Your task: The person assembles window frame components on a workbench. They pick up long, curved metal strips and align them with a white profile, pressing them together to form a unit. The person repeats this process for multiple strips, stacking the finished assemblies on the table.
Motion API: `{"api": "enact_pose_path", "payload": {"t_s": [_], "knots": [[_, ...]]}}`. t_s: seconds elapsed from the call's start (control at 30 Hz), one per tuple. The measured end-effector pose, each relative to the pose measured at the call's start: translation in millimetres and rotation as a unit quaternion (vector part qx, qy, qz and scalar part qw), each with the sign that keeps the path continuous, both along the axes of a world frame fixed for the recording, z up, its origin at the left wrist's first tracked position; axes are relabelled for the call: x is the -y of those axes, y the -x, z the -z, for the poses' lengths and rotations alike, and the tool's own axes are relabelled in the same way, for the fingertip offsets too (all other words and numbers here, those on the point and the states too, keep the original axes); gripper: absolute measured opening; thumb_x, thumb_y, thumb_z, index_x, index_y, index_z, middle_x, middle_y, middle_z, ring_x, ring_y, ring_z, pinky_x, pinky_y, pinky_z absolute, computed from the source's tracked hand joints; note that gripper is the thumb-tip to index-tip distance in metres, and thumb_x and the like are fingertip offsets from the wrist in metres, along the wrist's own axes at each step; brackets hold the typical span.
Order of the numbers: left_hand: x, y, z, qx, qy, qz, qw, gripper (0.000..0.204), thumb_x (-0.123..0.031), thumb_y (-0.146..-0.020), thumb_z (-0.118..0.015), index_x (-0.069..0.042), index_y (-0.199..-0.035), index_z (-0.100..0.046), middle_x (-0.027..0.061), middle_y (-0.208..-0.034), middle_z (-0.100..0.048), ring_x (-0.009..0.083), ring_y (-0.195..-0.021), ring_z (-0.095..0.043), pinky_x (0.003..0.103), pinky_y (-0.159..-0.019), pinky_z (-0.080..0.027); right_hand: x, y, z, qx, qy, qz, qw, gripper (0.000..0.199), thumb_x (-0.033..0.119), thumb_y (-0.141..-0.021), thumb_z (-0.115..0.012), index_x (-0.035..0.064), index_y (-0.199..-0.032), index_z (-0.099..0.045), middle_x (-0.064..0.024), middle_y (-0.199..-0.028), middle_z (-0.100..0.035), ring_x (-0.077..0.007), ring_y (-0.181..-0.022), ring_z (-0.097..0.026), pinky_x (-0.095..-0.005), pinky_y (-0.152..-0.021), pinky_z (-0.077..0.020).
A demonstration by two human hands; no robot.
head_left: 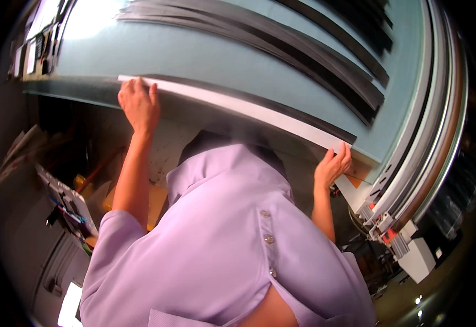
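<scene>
Nearest: lilac shirt [211, 240] is filling the lower middle, buttons [269, 238] running down its front. Both bare forearms are reaching past it toward the worktop [194, 60].

White strip [238, 109], long and thin, is lying along the worktop's near edge, sloping down to the right. Left hand [140, 109] is holding it near the left end, fingers narrow over the edge, thumb sitting just to the right. Right hand [331, 168] is holding the right end, thumb and fingers closing on it with a slight spread. Undersides of both grips are hidden, so can't tell how far the fingers are wrapping under.

Dark strip [314, 121] is running right behind the white one, nearly parallel; can't tell if they're touching.

Right side: white end housing [417, 259] is sitting at the near end of a long rail assembly [412, 163], which is curving up along the worktop's right side.

Farther back: pile of grey and black strips [281, 49] is lying across the worktop, overlapping. More black strips [366, 27] are lying beyond, toward the far right corner.
</scene>
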State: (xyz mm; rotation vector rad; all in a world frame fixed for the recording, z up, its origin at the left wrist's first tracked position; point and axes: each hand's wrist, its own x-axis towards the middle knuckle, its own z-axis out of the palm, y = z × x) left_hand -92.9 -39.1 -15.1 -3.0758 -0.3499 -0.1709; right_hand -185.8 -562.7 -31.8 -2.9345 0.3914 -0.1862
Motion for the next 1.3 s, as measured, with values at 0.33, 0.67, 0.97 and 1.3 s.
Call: {"api": "enact_pose_path", "payload": {"t_s": [0.33,0.67,0.97,1.3], "knots": [[122,-66,35,0.042,0.095,0.118,0.988,0.076,-0.043,-0.096,-0.056,-0.014,-0.158,-0.022,0.0185,-0.163,-0.017,0.0384,-0.151,-0.013,0.054,-0.120,-0.011,-117,-109,15,0.029,-0.042,-0.127,0.991,0.075,0.051,-0.095,-0.055,0.0123,-0.155,-0.031,-0.0189,-0.162,-0.018,-0.0422,-0.148,-0.019,-0.0608,-0.117,-0.0159],[-10,-79,40,0.066,0.050,0.021,0.996,0.074,-0.058,-0.101,-0.034,-0.018,-0.160,-0.014,0.0182,-0.165,-0.010,0.0377,-0.152,-0.009,0.057,-0.119,-0.009,62,-66,27,-0.009,0.039,0.087,0.995,0.081,0.046,-0.095,-0.054,0.0138,-0.159,-0.017,-0.0177,-0.165,-0.010,-0.0393,-0.150,-0.016,-0.0558,-0.120,-0.0102],[-46,-91,48,0.111,0.189,-0.022,0.975,0.071,-0.056,-0.100,-0.044,-0.018,-0.157,-0.027,0.0138,-0.162,-0.025,0.0345,-0.149,-0.022,0.054,-0.118,-0.014,72,-86,26,0.117,-0.084,0.094,0.985,0.063,0.028,-0.094,-0.061,0.0077,-0.149,-0.037,-0.0176,-0.157,-0.032,-0.0342,-0.145,-0.030,-0.0519,-0.118,-0.0194],[165,-156,-11,0.025,0.096,0.344,0.934,0.063,-0.035,-0.091,-0.067,-0.023,-0.149,-0.045,0.0023,-0.157,-0.038,0.0303,-0.145,-0.032,0.048,-0.118,-0.022,80,-170,-15,0.132,0.010,-0.346,0.929,0.024,-0.002,-0.079,-0.067,-0.0001,-0.103,-0.068,-0.0115,-0.108,-0.070,-0.0287,-0.096,-0.068,-0.0376,-0.085,-0.0552]]}}
